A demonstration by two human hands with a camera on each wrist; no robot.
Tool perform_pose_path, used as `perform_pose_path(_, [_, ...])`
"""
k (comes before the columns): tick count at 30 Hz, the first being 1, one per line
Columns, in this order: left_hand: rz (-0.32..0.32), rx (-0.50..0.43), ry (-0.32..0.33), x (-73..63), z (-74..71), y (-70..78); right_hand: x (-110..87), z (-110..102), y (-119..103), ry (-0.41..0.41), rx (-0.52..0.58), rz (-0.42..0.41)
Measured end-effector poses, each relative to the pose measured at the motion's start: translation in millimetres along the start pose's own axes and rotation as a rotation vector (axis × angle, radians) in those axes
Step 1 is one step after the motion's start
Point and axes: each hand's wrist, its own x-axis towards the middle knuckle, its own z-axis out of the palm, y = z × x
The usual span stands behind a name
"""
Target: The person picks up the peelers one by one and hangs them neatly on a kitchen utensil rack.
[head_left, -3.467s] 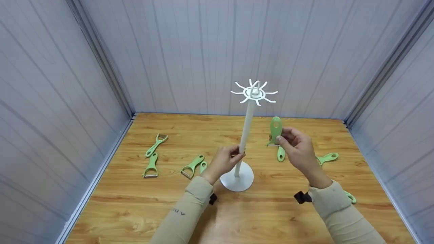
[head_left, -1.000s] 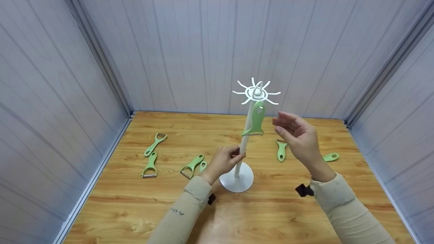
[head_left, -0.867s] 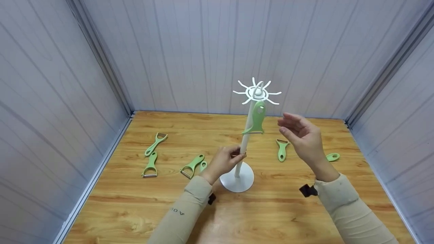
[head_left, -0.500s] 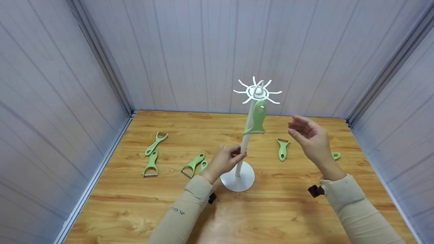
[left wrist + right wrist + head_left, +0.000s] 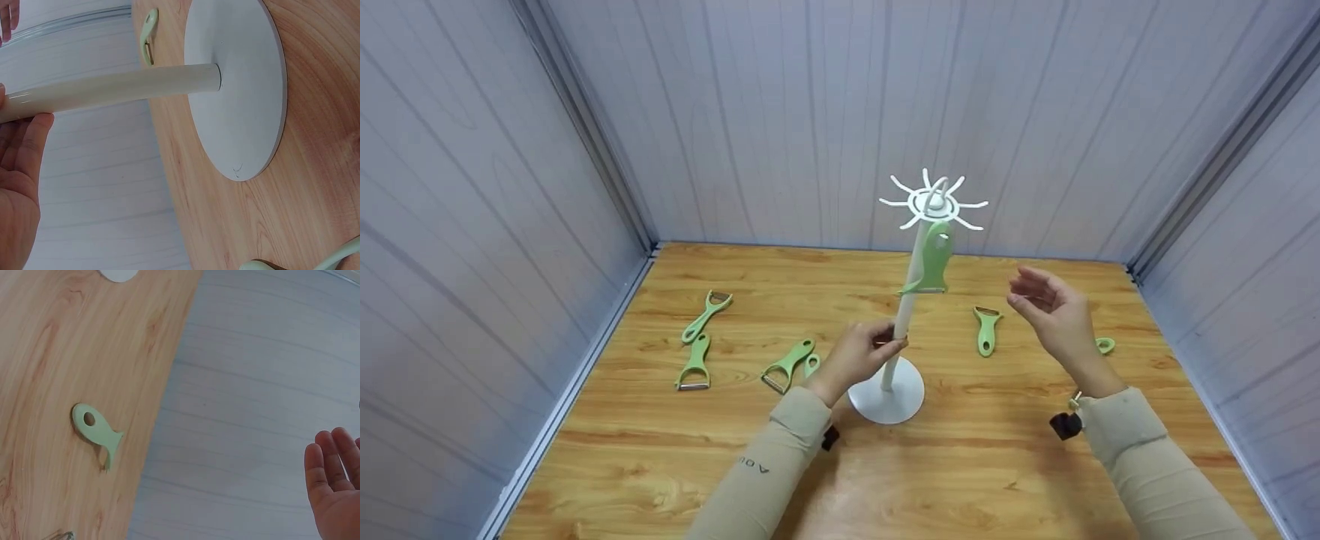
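Observation:
In the head view my left hand (image 5: 861, 360) grips the pole of a white hook stand (image 5: 913, 281), whose round base (image 5: 887, 405) rests on the table. The left wrist view shows the fingers and thumb around the pole (image 5: 135, 87). A green peeler (image 5: 936, 259) hangs from a front hook of the stand's top ring (image 5: 934, 204), blade end down. My right hand (image 5: 1057, 311) is raised to the right of the stand, fingers loosely bent and holding nothing. Nearest to it on the table lies another green peeler (image 5: 987, 331).
Several more green peelers lie on the wooden table (image 5: 675, 465): a pair at the left, one peeler (image 5: 707, 316) above another (image 5: 694, 364), and a peeler (image 5: 787, 366) beside my left wrist. A peeler handle (image 5: 1104, 345) shows behind my right wrist. Panelled walls (image 5: 780, 127) enclose the table.
The peeler that my right hand held 3.5 s ago now hangs on the stand. My right hand has let go and drawn back to the right. My left hand has kept its hold.

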Motion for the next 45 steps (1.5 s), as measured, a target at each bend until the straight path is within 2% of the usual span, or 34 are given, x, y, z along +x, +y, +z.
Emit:
perform_pose_path(5, [0.011,0.005,0.006,0.4,0.3,0.6,2.2,-1.2,14.1,-0.043,-0.077,0.019])
perform_pose_path(13, [0.015,-0.009,0.008,-0.2,0.3,-1.3,5.2,-0.9,36.4,-0.07,-0.121,0.057])
perform_pose_path(20, [0.025,-0.015,0.009,-0.7,1.2,-2.9,7.9,-2.2,58.1,-0.13,-0.197,0.072])
perform_pose_path(32, [0.004,-0.002,0.016,-1.3,0.1,0.6,17.4,1.5,87.3,-0.221,-0.243,0.098])
perform_pose_path(45, [0.018,-0.019,0.012,0.1,1.4,-1.2,29.4,3.3,106.5,-0.296,-0.266,0.147])
